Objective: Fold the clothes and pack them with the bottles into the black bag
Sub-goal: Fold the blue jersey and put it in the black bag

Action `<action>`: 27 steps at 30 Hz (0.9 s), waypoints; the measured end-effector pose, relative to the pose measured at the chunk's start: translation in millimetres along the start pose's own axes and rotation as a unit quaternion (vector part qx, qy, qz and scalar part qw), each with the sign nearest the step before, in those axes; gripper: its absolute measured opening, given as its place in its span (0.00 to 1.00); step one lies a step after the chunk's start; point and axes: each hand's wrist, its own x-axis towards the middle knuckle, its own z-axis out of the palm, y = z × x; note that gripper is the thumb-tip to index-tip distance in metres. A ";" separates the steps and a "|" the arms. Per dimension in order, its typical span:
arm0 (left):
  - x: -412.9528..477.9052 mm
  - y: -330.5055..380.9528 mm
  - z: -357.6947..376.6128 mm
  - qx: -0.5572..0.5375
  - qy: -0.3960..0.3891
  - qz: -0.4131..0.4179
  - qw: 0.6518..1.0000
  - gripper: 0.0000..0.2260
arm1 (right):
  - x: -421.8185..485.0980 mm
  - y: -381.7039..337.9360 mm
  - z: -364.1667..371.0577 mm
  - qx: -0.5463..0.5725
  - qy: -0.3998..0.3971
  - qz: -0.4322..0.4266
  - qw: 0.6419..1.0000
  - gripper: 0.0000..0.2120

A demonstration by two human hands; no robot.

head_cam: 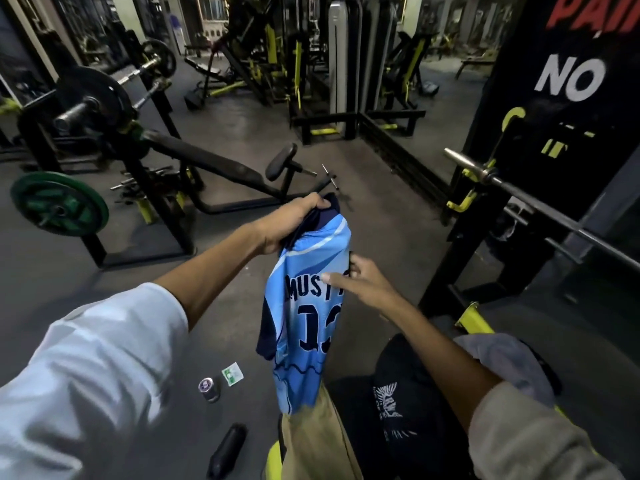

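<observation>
The left hand [294, 223] has its grip closed around the dark navy collar end of a light blue sports jersey with navy lettering and numbers [308, 313], holding it up so the fabric hangs straight down, bunched narrow. The right hand [360, 282] is spread wide with fingers loose, its fingertips touching the jersey's right edge beside the printed letters, holding nothing. Both arms wear pale long sleeves pushed up the forearm. Below the jersey's hem, tan cloth [318, 441] hangs or lies lower in the view. Just right of it sits a black fabric bag with a white printed emblem [398, 393], under the right forearm, with a grey garment [502, 358] lying beyond it. On the grey gym floor [381, 188] to the left lie a slim black bottle [227, 450] on its side, a small round can with a purple top [209, 389] and a green and white sachet [232, 373]. Weight benches and barbell racks stand around
</observation>
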 end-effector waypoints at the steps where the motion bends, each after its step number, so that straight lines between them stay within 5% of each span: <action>1: 0.8 5.0 0.3 -0.002 -0.005 0.010 1.000 0.13 | 5.1 -2.7 0.3 -0.010 0.018 -0.008 1.000 0.08; 7: 1.5 20.3 -36.1 0.228 -0.041 0.041 0.972 0.15 | 22.8 -38.7 -7.5 0.026 0.096 -0.034 0.994 0.04; 9: 2.2 20.4 -47.8 0.293 0.015 0.071 0.953 0.21 | 23.1 -50.2 -9.4 0.027 0.091 -0.030 0.995 0.04; 11: 1.0 23.6 -49.0 0.285 0.063 0.143 0.946 0.18 | 24.5 -55.6 -11.4 0.045 0.079 -0.019 0.996 0.12; 13: 0.4 27.3 -42.5 0.249 0.070 0.203 0.944 0.14 | 24.5 -58.6 -11.1 0.088 0.069 -0.012 0.994 0.07; 14: 1.5 27.9 -39.3 0.224 0.063 0.211 0.949 0.13 | 25.0 -60.0 -10.7 0.112 0.066 -0.008 0.991 0.02; 18: 11.3 28.3 -28.8 0.190 0.047 0.217 0.956 0.09 | 25.3 -58.4 -18.0 0.171 0.037 0.015 0.984 0.13; 20: 15.9 32.8 -22.1 0.193 0.054 0.242 0.949 0.10 | 21.7 -44.9 -26.8 0.130 0.000 0.030 0.991 0.14; 23: 20.5 41.6 -13.4 0.227 0.049 0.271 0.934 0.11 | 8.7 -11.9 -40.2 -0.018 -0.085 0.110 0.990 0.32; 27: 22.8 55.3 -9.5 0.262 0.050 0.299 0.916 0.09 | -9.3 5.3 -36.8 -0.128 -0.178 0.142 0.965 0.28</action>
